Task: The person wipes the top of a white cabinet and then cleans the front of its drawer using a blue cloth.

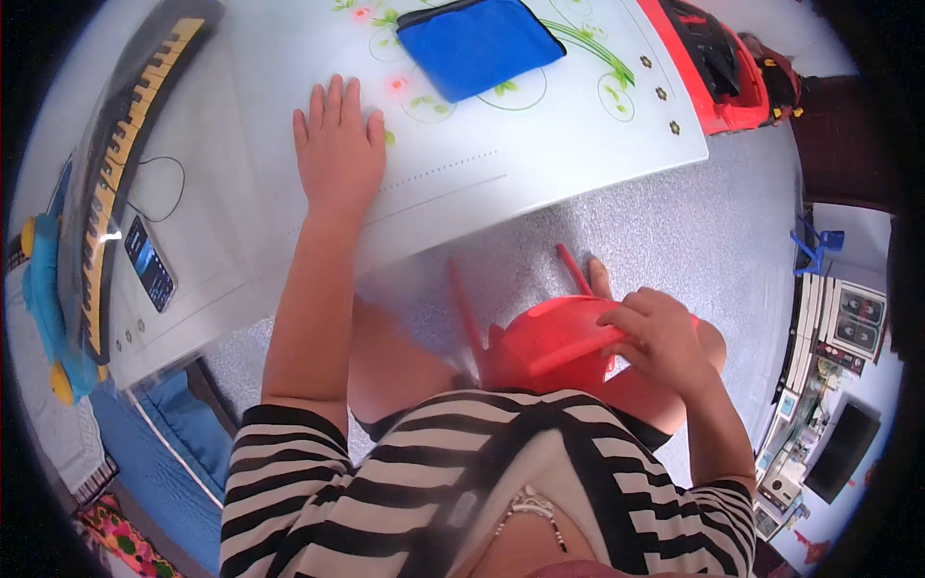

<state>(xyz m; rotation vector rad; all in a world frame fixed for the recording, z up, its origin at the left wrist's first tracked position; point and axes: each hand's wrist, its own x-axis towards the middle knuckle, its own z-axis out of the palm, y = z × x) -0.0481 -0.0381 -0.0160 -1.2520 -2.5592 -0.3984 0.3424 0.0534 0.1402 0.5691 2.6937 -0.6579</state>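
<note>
My left hand (pixel 337 149) lies flat on the white glossy table (pixel 434 207), fingers stretched toward the far side and holding nothing. Beyond it, to the right, rests a flat blue pouch (pixel 479 50) with black edging; the hand does not touch it. Below the table edge, my right hand (pixel 657 335) has its fingers curled over the rim of a red plastic stool (pixel 554 337) between my legs. Part of the stool is hidden by my body and striped top.
An electronic keyboard (pixel 130 144) runs along the table's left side, with a phone (pixel 150 265) and a thin cable (pixel 181 183) beside it. A red toy car (pixel 718 67) stands past the right edge. Blue bedding (pixel 159 453) is at lower left, a small blue chair (pixel 817 246) at far right.
</note>
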